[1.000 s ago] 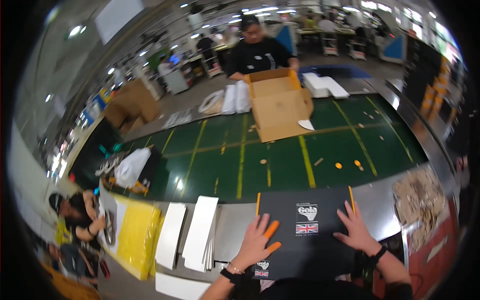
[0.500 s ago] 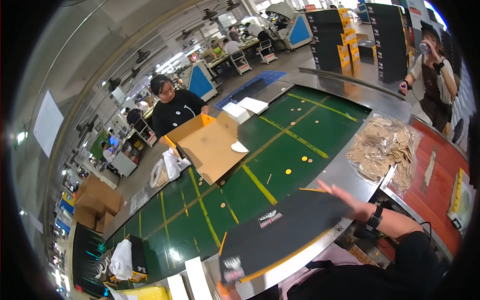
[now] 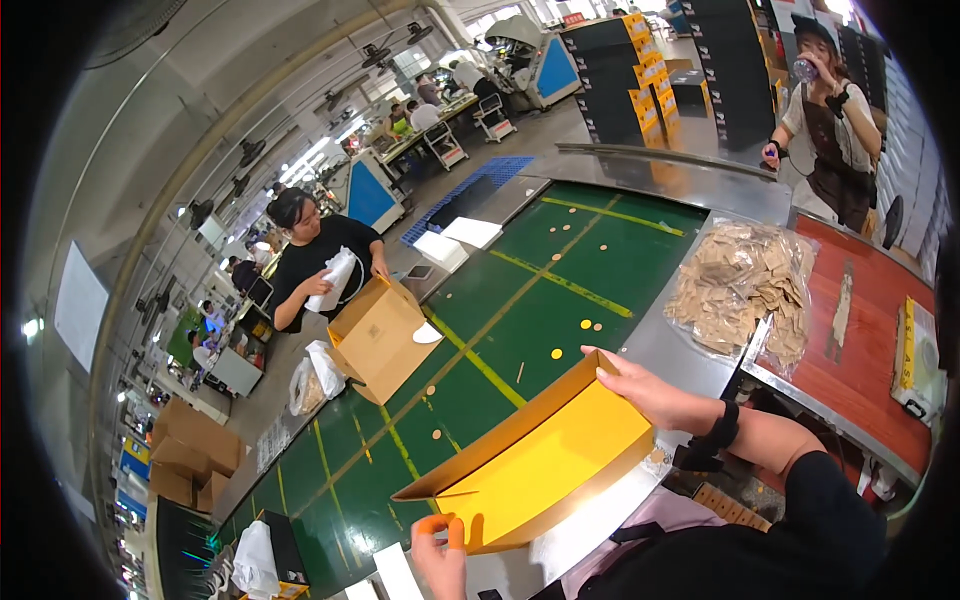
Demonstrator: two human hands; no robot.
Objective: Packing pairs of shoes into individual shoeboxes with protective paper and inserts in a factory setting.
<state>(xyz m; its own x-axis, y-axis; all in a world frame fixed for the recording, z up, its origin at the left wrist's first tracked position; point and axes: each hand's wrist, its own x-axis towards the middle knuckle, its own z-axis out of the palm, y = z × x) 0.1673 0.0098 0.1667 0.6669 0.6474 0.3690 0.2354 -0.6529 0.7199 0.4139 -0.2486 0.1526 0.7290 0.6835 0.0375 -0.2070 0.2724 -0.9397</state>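
In front of me is an opened cardboard box [image 3: 560,450], yellow inside with brown walls, tilted over the metal edge of the table. My right hand [image 3: 650,392] grips its right end, with fingers over the rim near the far corner. At the left end my left hand [image 3: 440,552], orange covers on its fingertips, is closed on the box's near corner. Across the table a co-worker [image 3: 325,250] holds a white wrapped bundle [image 3: 335,278] over another open brown box [image 3: 385,345].
The green belt [image 3: 500,310] carries yellow lines and small round discs. A plastic bag of brown cardboard pieces [image 3: 740,285] lies at right, beside a red-brown board [image 3: 850,330]. White sheets [image 3: 472,232] sit at the far edge. A black box with a white bundle [image 3: 262,560] stands at lower left.
The box in my hands has gone from showing its black outside to standing open with its yellow inside showing. The co-worker has lifted a white bundle over the other box.
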